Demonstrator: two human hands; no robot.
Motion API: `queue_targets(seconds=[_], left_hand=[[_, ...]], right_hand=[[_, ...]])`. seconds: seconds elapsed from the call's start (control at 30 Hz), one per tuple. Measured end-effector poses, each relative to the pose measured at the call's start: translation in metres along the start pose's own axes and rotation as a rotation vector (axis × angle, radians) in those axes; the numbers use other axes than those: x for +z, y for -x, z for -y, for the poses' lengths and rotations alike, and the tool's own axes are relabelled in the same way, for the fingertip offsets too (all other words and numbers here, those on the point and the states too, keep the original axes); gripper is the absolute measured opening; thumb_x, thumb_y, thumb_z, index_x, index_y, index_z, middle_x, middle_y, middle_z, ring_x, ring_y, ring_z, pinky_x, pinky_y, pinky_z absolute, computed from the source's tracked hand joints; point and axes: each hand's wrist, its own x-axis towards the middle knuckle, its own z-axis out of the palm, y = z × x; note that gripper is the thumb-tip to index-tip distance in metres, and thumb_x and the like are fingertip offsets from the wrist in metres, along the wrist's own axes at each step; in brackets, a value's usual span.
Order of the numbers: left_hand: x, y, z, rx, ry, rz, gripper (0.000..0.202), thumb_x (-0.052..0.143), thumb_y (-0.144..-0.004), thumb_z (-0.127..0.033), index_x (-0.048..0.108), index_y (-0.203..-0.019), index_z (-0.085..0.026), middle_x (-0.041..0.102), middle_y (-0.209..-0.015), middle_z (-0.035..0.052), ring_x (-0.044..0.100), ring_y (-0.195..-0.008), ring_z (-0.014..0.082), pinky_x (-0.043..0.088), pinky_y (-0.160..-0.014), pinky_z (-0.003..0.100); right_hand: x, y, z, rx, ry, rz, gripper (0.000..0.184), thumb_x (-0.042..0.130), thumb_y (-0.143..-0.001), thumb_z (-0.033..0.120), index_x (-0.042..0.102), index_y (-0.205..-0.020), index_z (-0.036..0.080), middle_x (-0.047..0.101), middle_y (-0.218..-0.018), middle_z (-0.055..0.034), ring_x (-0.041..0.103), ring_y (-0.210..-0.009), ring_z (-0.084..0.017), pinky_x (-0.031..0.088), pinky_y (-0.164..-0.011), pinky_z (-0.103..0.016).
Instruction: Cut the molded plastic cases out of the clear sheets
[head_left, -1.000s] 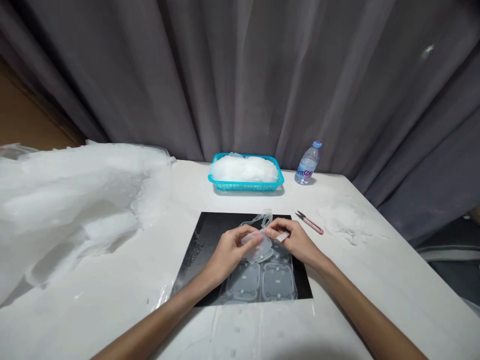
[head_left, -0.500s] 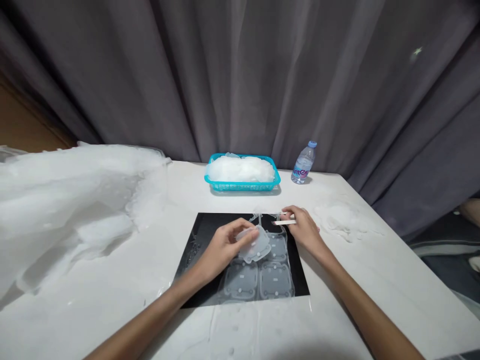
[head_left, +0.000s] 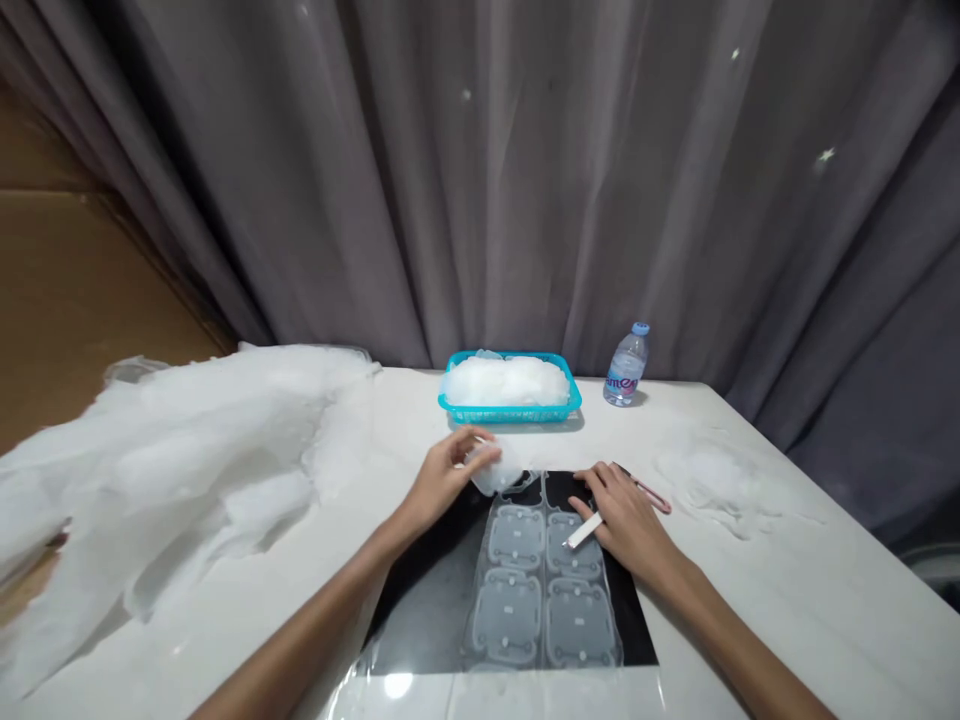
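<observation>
- Pile [head_left: 165, 480] of white filmy plastic covers the table [head_left: 750, 590] well to the left of the left fingers.
- Left hand [head_left: 442, 482] is raised over the far left corner of the mat [head_left: 435, 600]. Its fingers are curled and grip a clear moulded piece [head_left: 496, 468] at its left edge, thumb on top.
- The piece hangs just right of those fingertips, above the mat's far edge and just short of the basket [head_left: 510, 413].
- The basket is turquoise and heaped with white pieces. It stands just beyond the left fingertips, against the curtain [head_left: 480, 200].
- Sheet [head_left: 517, 610] of clear moulded shapes lies flat on the black mat, between the two hands and nearer the body than either set of fingers.
- Right hand [head_left: 626, 520] rests palm down on the sheet's far right corner. Its fingers are loosely bent and pinch a thin white stick [head_left: 583, 532], which points out from under them toward the left.
- Snips [head_left: 652, 495] with pink handles lie on the table just right of the right fingers, partly hidden behind them.
- Bottle [head_left: 626, 365] stands upright well beyond the right fingertips, right of the basket.
- Scraps [head_left: 712, 475] of white plastic lie loose on the table, right of the snips.
</observation>
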Motion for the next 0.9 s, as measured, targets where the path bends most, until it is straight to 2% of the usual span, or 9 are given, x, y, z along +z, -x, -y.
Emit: queue_targets(seconds=[0.17, 0.27, 0.33, 0.47, 0.63, 0.77, 0.9], left_hand=[[-0.051, -0.091, 0.006, 0.121, -0.116, -0.134, 0.051, 0.072, -0.083, -0.067, 0.066, -0.099, -0.018, 0.075, -0.088, 0.0057, 0.07, -0.088, 0.0241, 0.056, -0.081, 0.035], [-0.066, -0.133, 0.012, 0.111, -0.227, -0.143, 0.04, 0.07, -0.093, -0.054, 0.068, -0.102, -0.015, 0.073, -0.092, 0.0057, 0.07, -0.09, 0.0224, 0.057, -0.084, 0.037], [-0.069, -0.148, 0.02, 0.079, -0.314, -0.14, 0.031, 0.067, -0.099, -0.042, 0.068, -0.113, -0.014, 0.072, -0.107, 0.0077, 0.07, -0.095, 0.0216, 0.059, -0.086, 0.04], [-0.07, -0.148, 0.04, 0.033, -0.478, -0.194, 0.034, 0.066, -0.101, -0.034, 0.063, -0.13, -0.016, 0.066, -0.13, 0.0112, 0.068, -0.111, 0.0255, 0.059, -0.093, 0.047], [-0.064, -0.123, 0.055, 0.035, -0.603, -0.231, 0.037, 0.067, -0.1, -0.035, 0.063, -0.131, -0.016, 0.064, -0.135, 0.0119, 0.065, -0.117, 0.0278, 0.056, -0.098, 0.051], [-0.05, -0.11, 0.057, 0.08, -0.636, -0.2, 0.037, 0.067, -0.099, -0.036, 0.062, -0.13, -0.016, 0.063, -0.136, 0.0122, 0.062, -0.123, 0.0299, 0.051, -0.105, 0.054], [-0.039, -0.108, 0.047, 0.129, -0.634, -0.183, 0.037, 0.061, -0.098, -0.038, 0.059, -0.127, -0.016, 0.062, -0.132, 0.015, 0.055, -0.129, 0.0343, 0.042, -0.114, 0.054]], right_hand=[[0.013, -0.001, -0.008, -0.026, 0.025, -0.038, 0.023, 0.047, -0.107, 0.028, 0.059, -0.124, 0.02, 0.065, -0.112, -0.0132, 0.065, -0.1, -0.031, 0.058, -0.084, -0.045], [0.018, -0.002, -0.008, -0.034, 0.021, -0.052, 0.026, 0.046, -0.107, 0.027, 0.059, -0.128, 0.021, 0.065, -0.114, -0.0131, 0.066, -0.102, -0.03, 0.059, -0.086, -0.045], [0.019, -0.003, -0.009, -0.036, 0.012, -0.058, 0.028, 0.046, -0.107, 0.027, 0.06, -0.13, 0.023, 0.065, -0.114, -0.0128, 0.066, -0.102, -0.03, 0.059, -0.085, -0.045], [0.019, -0.005, -0.011, -0.026, -0.016, -0.056, 0.031, 0.046, -0.106, 0.028, 0.059, -0.134, 0.024, 0.064, -0.117, -0.0136, 0.065, -0.102, -0.03, 0.06, -0.085, -0.045], [0.017, -0.01, -0.012, -0.016, -0.048, -0.042, 0.032, 0.047, -0.105, 0.027, 0.061, -0.134, 0.026, 0.065, -0.118, -0.013, 0.064, -0.102, -0.031, 0.06, -0.088, -0.047], [0.015, -0.011, -0.011, -0.004, -0.069, -0.031, 0.032, 0.046, -0.106, 0.027, 0.063, -0.133, 0.026, 0.065, -0.119, -0.0131, 0.063, -0.101, -0.031, 0.06, -0.088, -0.047], [0.013, -0.012, -0.013, 0.007, -0.103, -0.007, 0.032, 0.045, -0.106, 0.028, 0.063, -0.132, 0.024, 0.065, -0.121, -0.0134, 0.061, -0.102, -0.031, 0.058, -0.09, -0.048]])
